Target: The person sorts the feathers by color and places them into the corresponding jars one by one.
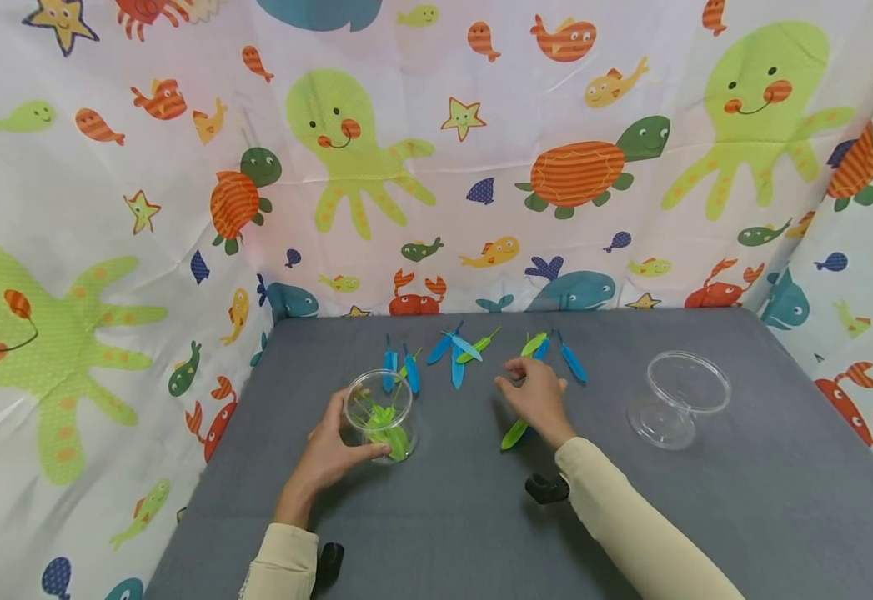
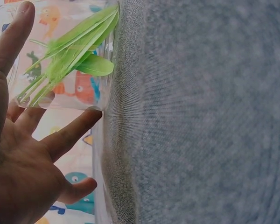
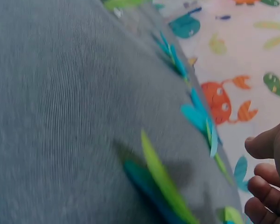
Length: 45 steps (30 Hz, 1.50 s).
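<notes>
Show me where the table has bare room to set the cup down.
Free: the gray table in front of the empty clear jar, and the strip between that jar and the right hand. Crowded: the far middle, where loose feathers lie scattered behind the cup held by the left hand.

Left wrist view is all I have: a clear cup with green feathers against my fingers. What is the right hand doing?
Observer: The right hand hovers with curled fingers over the loose feathers; a green feather lies beneath it. I cannot tell whether it grips one.
Operator: Are any blue ones left?
Observer: Yes, several blue feathers lie on the grey table behind the cup.
Operator: Is there another container?
Observer: An empty clear cup lies on its side, to the right.
</notes>
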Each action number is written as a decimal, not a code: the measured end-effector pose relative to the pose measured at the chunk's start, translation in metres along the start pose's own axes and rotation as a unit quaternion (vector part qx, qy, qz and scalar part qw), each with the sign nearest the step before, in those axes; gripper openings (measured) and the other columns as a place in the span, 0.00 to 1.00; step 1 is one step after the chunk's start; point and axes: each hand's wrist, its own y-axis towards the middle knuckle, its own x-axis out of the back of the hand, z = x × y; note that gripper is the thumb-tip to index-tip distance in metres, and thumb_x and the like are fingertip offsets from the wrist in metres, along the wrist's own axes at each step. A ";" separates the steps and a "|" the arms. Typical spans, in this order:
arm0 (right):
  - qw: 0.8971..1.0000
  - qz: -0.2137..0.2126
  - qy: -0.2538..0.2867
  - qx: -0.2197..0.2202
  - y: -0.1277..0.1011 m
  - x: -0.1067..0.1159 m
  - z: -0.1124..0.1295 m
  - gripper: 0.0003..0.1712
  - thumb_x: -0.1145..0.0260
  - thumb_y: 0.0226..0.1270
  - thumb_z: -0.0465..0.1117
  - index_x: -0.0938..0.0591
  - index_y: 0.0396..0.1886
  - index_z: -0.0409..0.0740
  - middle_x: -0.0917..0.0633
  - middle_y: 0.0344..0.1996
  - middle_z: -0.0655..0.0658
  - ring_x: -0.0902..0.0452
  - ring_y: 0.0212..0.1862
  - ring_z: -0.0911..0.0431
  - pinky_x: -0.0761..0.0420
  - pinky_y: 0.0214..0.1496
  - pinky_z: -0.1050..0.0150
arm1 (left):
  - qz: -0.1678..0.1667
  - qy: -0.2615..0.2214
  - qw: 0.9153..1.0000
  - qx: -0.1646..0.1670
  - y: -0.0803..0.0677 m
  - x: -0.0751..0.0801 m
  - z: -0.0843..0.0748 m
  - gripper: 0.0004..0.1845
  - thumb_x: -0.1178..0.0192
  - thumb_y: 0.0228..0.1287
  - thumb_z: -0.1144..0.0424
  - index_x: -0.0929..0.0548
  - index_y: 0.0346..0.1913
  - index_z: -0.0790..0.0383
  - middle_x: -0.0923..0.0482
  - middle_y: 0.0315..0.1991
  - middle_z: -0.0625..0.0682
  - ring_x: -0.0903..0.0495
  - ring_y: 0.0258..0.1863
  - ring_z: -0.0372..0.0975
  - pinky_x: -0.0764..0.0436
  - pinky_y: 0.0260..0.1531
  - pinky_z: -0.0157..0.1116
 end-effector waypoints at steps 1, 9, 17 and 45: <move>1.000 -0.005 -0.007 -0.005 0.001 0.000 -0.004 0.19 0.27 0.66 0.45 0.15 0.52 0.40 0.13 0.44 0.39 0.20 0.48 0.45 0.40 0.58 0.38 | 0.000 -0.001 1.000 -0.001 0.000 0.000 0.000 0.59 0.15 0.39 0.46 0.39 0.75 0.41 0.32 0.73 0.46 0.34 0.74 0.56 0.42 0.69 0.70; 0.998 -0.004 -0.052 -0.026 0.003 0.004 -0.025 0.24 0.27 0.65 0.48 0.16 0.56 0.40 0.16 0.44 0.38 0.24 0.48 0.44 0.37 0.51 0.43 | -0.003 0.003 1.000 0.000 0.000 0.000 0.001 0.59 0.15 0.38 0.46 0.39 0.75 0.39 0.31 0.72 0.46 0.31 0.73 0.55 0.41 0.68 0.70; 0.997 0.029 -0.066 -0.035 -0.004 0.011 -0.032 0.21 0.26 0.63 0.50 0.16 0.47 0.39 0.16 0.36 0.41 0.22 0.42 0.46 0.38 0.51 0.44 | 0.001 0.003 1.000 -0.002 0.000 0.000 0.002 0.58 0.15 0.39 0.45 0.39 0.75 0.38 0.32 0.73 0.45 0.32 0.73 0.56 0.41 0.68 0.71; 0.989 0.065 -0.129 -0.015 -0.005 0.016 -0.041 0.21 0.29 0.63 0.61 0.11 0.29 0.49 0.11 0.28 0.49 0.19 0.34 0.51 0.35 0.50 0.42 | 0.000 0.001 1.000 0.006 0.000 0.000 0.001 0.57 0.15 0.39 0.46 0.39 0.74 0.36 0.30 0.72 0.48 0.31 0.72 0.55 0.41 0.68 0.71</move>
